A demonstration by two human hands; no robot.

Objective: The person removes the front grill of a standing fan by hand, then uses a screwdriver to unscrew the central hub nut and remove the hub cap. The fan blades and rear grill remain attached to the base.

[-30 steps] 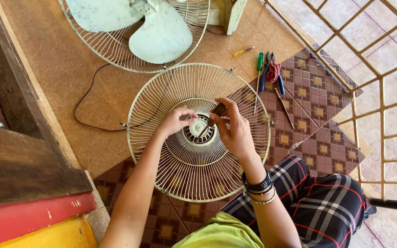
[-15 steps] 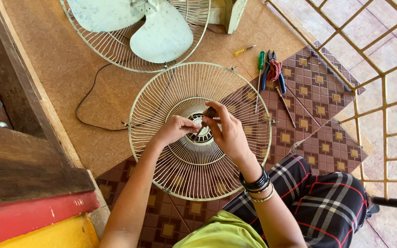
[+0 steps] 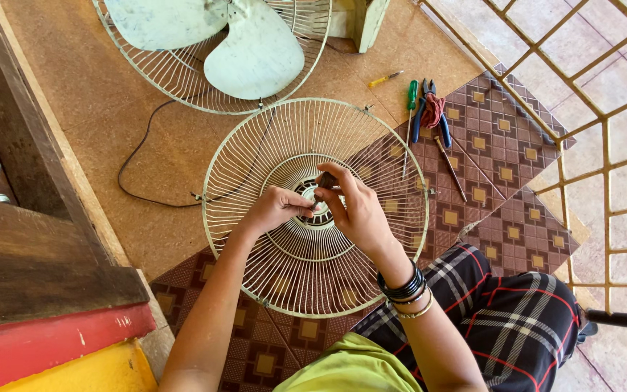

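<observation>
Where both hands' fingers (image 3: 326,190) meet, the fan grille (image 3: 284,145) hub lies beneath

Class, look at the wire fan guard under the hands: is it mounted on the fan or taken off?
Off: the wire fan guard lies flat, apart from the bladed fan.

Both hands have closed together over the fan guard (image 3: 306,268) hub.

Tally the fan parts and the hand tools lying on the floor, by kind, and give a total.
Wire fan guards: 2, one under both hands, one under the blades
Fan blade sets: 1
Screwdrivers: 2, yellow-handled, green-handled
Pliers: 1, blue-handled
Total: 6
The left hand and right hand meet at the guard's hub.
</observation>
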